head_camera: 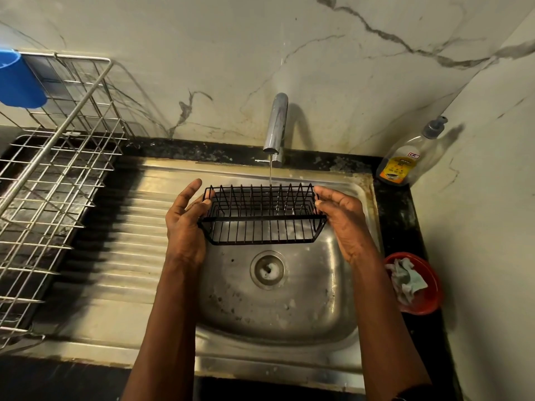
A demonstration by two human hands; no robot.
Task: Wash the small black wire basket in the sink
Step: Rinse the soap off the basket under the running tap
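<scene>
The small black wire basket (262,217) hangs level over the steel sink basin (318,308), right under the chrome tap (276,125). A thin stream of water falls from the spout onto the basket's back rim. My left hand (186,224) holds the basket's left end, its fingers hooked over the wires and the thumb raised. My right hand (343,218) holds the right end, fingertips pinching the side wires. The drain (268,270) lies below the basket with some foam in it.
A steel wire dish rack (55,180) stands on the ribbed drainboard (130,235) at the left, with a blue cup (18,79) hooked on it. A soap pump bottle (411,157) stands at the back right corner. A red bowl (428,296) with a crumpled cloth sits right of the basin.
</scene>
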